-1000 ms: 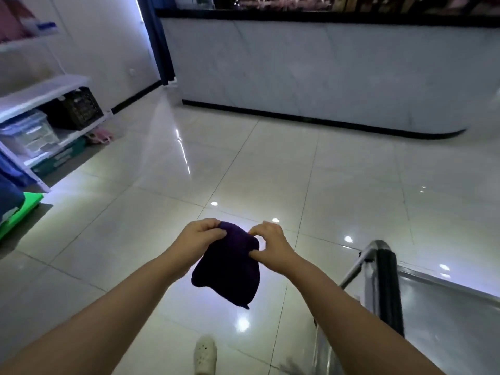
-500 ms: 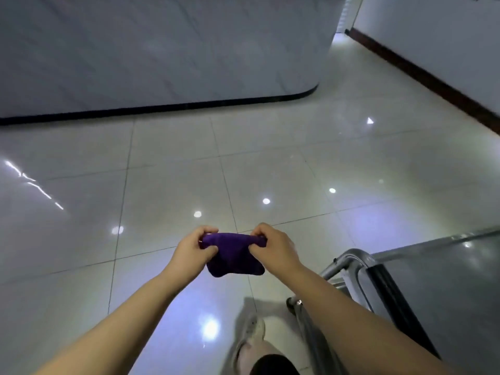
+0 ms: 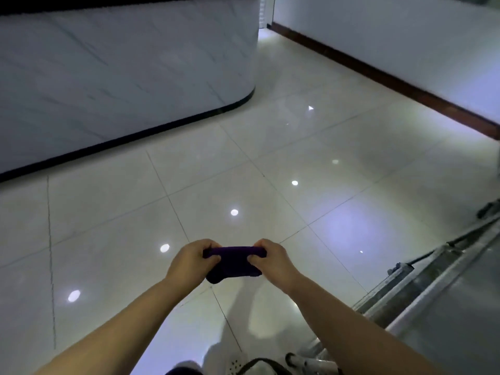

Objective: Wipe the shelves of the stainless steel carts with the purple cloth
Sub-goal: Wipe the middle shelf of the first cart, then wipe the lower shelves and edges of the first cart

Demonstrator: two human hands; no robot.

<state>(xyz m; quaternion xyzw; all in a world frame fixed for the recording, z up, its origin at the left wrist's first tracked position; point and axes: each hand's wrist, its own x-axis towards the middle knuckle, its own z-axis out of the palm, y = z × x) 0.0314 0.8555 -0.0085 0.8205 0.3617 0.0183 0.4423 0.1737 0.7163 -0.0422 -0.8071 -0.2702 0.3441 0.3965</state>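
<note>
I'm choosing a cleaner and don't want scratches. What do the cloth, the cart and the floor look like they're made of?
Purple cloth: soft, matte fabric, possibly microfibre; it bunches and droops between the left hand and right hand.
Cart: grey brushed-looking metal, likely stainless steel, with dull reflections.
Floor: large pale glossy tiles, probably glazed ceramic; grout lines and sharp light spots show.

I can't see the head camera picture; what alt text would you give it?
Seen from above, a person's left hand and right hand grip the two ends of a folded purple cloth over a glossy tiled floor. A stainless steel cart shows at the lower right, and a curved marble-look counter stands beyond.
</note>
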